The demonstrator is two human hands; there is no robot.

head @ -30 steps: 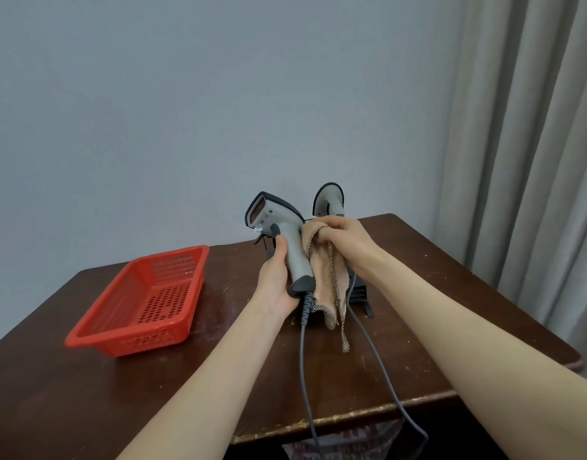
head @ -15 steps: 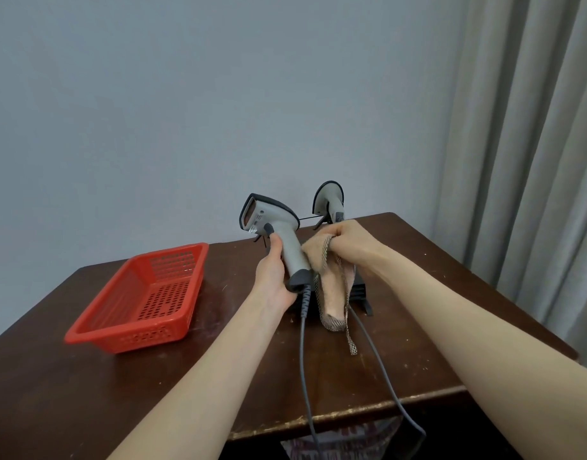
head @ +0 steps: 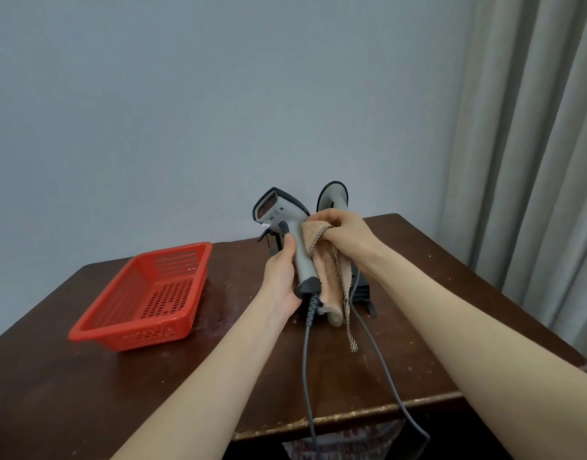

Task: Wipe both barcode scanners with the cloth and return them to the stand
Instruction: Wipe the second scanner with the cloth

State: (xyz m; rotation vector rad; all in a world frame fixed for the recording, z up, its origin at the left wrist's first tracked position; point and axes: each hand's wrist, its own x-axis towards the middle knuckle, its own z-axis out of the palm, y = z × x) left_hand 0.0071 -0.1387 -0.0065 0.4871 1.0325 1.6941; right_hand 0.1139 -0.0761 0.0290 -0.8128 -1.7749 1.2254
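Note:
My left hand (head: 282, 277) grips the handle of a grey barcode scanner (head: 285, 224), held upright above the table with its window facing left. My right hand (head: 340, 230) holds a tan cloth (head: 328, 277) bunched against the back of that scanner's neck; the cloth hangs down to a checked strip. A second grey scanner (head: 331, 195) sits behind my right hand in the black stand (head: 363, 290), mostly hidden. Two grey cables (head: 307, 366) run from the scanners over the table's front edge.
A red perforated plastic basket (head: 146, 293) lies on the left of the dark wooden table (head: 451, 313). A plain wall stands behind and grey curtains (head: 534, 161) hang at the right.
My right hand has slid the cloth up from the lower handle to the scanner's neck. The scanner has tilted slightly more upright in my left hand.

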